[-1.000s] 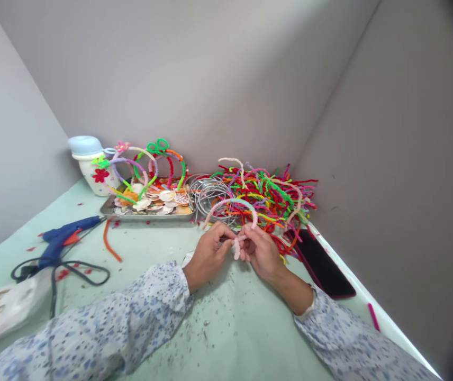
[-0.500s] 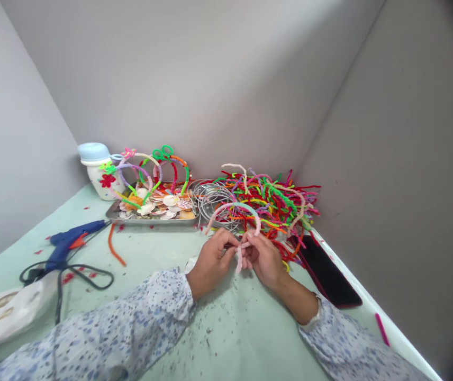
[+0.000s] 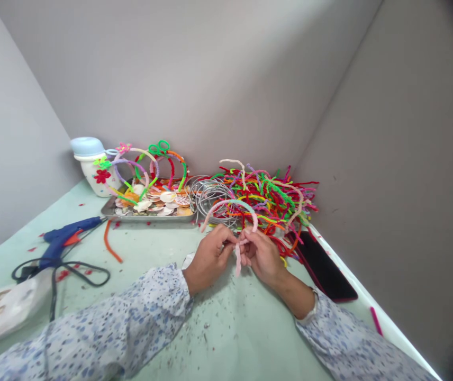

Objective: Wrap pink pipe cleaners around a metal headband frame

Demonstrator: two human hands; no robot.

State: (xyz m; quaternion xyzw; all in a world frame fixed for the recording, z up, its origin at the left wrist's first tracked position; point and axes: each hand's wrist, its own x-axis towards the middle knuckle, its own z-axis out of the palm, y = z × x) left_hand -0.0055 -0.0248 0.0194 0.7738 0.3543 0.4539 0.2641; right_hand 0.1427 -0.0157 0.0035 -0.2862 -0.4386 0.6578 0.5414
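A curved headband (image 3: pixel 231 203), wrapped in pink and pale blue fuzzy stem, arches above my hands. My right hand (image 3: pixel 264 255) pinches its right end, with a loose piece of pink fuzzy stem (image 3: pixel 238 260) hanging down between the hands. My left hand (image 3: pixel 209 257) is closed, thumb and fingertips pressed on the pink stem beside the right fingertips. The headband's left end stands free above my left hand. Behind it lie coiled silver wire hoops (image 3: pixel 213 197) and a heap of coloured fuzzy stems (image 3: pixel 278 198).
A metal tray (image 3: pixel 147 217) of shells has finished headbands (image 3: pixel 131 164) standing in it, beside a white bottle (image 3: pixel 93 170). A blue glue gun (image 3: pixel 57 242) with its cord and an orange stem (image 3: pixel 111 246) lie left; a black phone (image 3: pixel 327 270) lies right.
The whole view has shifted slightly, so things sit a little further left and higher. The hanging pink stem is now straighter; both hands keep their hold.
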